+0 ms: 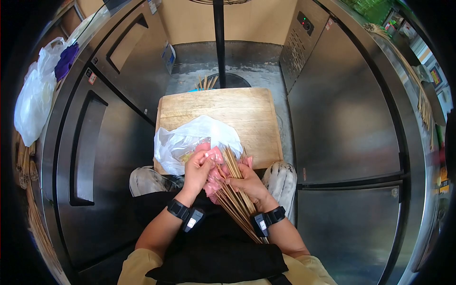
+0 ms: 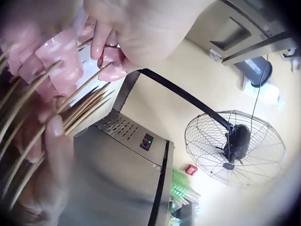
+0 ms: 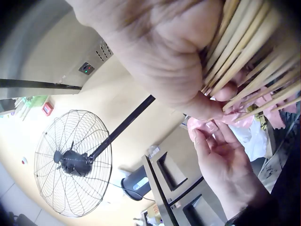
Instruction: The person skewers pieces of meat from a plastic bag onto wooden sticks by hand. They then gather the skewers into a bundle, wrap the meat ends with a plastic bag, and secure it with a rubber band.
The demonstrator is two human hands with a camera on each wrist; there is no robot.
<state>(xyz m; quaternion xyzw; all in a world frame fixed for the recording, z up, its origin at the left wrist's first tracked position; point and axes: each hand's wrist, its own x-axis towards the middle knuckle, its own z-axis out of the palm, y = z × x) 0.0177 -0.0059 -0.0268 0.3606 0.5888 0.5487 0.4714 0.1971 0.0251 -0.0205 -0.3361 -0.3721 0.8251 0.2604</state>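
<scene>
The left hand point(image 1: 195, 172), just left of the frame's middle, pinches a pink meat piece point(image 1: 215, 154) between thumb and fingertips; the right hand point(image 1: 251, 185), just right of the middle, has its fingers curled round a bundle of skewers point(image 1: 236, 205); the bundle's long axis slants from the middle of the frame towards the lower right, with more pink pieces point(image 1: 212, 185) about the upper ends; in the left wrist view one skewer point(image 2: 85, 85) rises from lower left to upper right, its tip overlapping the pinched piece, though I cannot tell whether it has gone through; the piece lies up and left of the right hand, nearer to the left, above the white plastic bag point(image 1: 166, 148) on the near part of the wooden tabletop point(image 1: 237, 107).
</scene>
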